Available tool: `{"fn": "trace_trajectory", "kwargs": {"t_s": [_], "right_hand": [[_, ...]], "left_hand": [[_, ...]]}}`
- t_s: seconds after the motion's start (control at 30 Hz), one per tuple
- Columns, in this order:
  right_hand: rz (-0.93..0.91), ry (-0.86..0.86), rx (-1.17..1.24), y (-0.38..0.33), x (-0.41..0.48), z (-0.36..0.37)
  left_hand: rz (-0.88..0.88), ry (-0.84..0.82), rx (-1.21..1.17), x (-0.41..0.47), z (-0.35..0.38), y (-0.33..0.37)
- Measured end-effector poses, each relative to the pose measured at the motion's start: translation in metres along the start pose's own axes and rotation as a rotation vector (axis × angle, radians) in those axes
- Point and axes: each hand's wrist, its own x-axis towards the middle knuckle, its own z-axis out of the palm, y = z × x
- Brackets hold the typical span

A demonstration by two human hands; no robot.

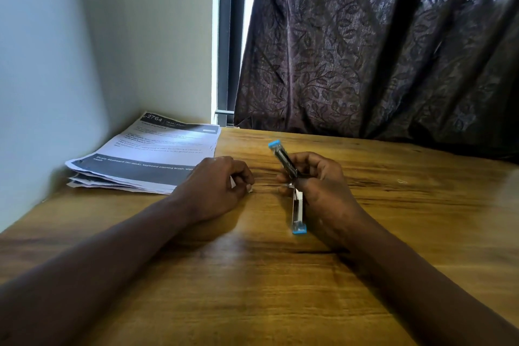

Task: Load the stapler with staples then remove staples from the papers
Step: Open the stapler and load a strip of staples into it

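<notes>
A small stapler (297, 212) with blue ends lies swung open on the wooden table (280, 289), its top arm tilted up toward the back and its base pointing toward me. My right hand (317, 185) grips it at the hinge. To its left my left hand (219, 185) rests on the table with fingers curled round a small white thing (232, 182), probably a staple strip or its box; most of it is hidden. A stack of printed papers (151, 154) lies at the back left corner, behind my left hand.
A white wall runs along the table's left side. A dark leaf-patterned curtain (379, 45) hangs behind the table's back edge, with a strip of window frame (227, 36) beside it. A tiny pale scrap (402, 181) lies on the wood at right.
</notes>
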Motion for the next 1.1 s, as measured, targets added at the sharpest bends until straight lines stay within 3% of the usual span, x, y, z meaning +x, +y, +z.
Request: {"fn": "trace_trajectory", "kwargs": {"t_s": [0.37, 0.57, 0.77, 0.93, 1.1], "right_hand": [[-0.061, -0.087, -0.180, 0.003, -0.002, -0.010], [-0.157, -0.224, -0.586, -0.001, -0.013, -0.006], [-0.180, -0.262, -0.709, -0.002, -0.012, -0.006], [-0.207, -0.140, -0.555, -0.007, -0.008, -0.014], [-0.313, 0.129, -0.768, -0.008, 0.009, -0.029]], "left_hand": [[-0.002, -0.031, 0.049, 0.003, 0.000, -0.002], [0.000, -0.018, 0.048, 0.003, 0.000, -0.002], [0.005, -0.031, 0.034, 0.003, 0.000, -0.003], [0.019, -0.038, 0.019, 0.003, 0.000, -0.002], [0.009, -0.040, -0.021, 0.001, 0.001, 0.000]]}}
